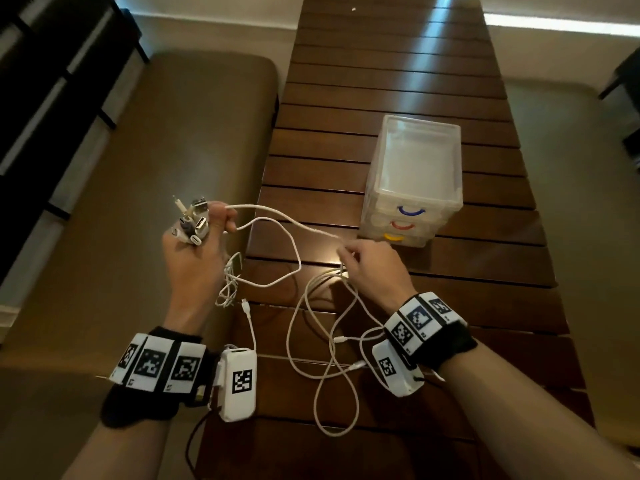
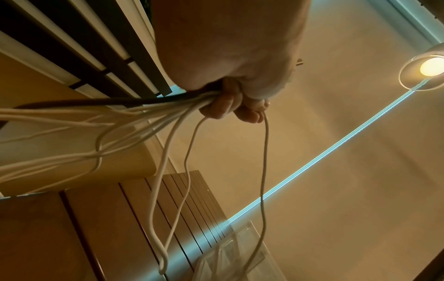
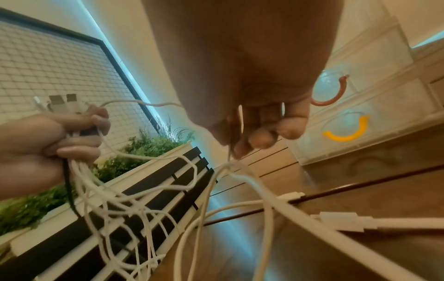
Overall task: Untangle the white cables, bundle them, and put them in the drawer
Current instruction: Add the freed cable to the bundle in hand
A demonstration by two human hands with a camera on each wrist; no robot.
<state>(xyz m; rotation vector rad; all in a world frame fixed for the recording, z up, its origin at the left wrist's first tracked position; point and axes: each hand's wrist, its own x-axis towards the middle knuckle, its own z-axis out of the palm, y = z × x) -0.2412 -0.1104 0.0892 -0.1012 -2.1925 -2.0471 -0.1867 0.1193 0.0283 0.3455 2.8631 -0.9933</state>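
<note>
Your left hand, left of centre in the head view, has its fingers clenched around a gathered bunch of cable ends, so that the connectors fan out above the fist toward the upper left. Your right hand, at centre frame, pinches a single strand between thumb and fingertips, the other fingers curled beside it. That strand runs taut from one hand to the other across the middle of the frame. The white cables hang below both hands in loose, crossing loops that spill onto the dark slatted desk at lower centre, several plugs lying among them; one dark cable leaves the left fist with the white ones. The clear drawer unit stands on the desk in the upper right of centre, just beyond your right hand, its three drawers closed and marked by blue, red and yellow handles. A tan bench fills the left side of the frame beside the desk.
</note>
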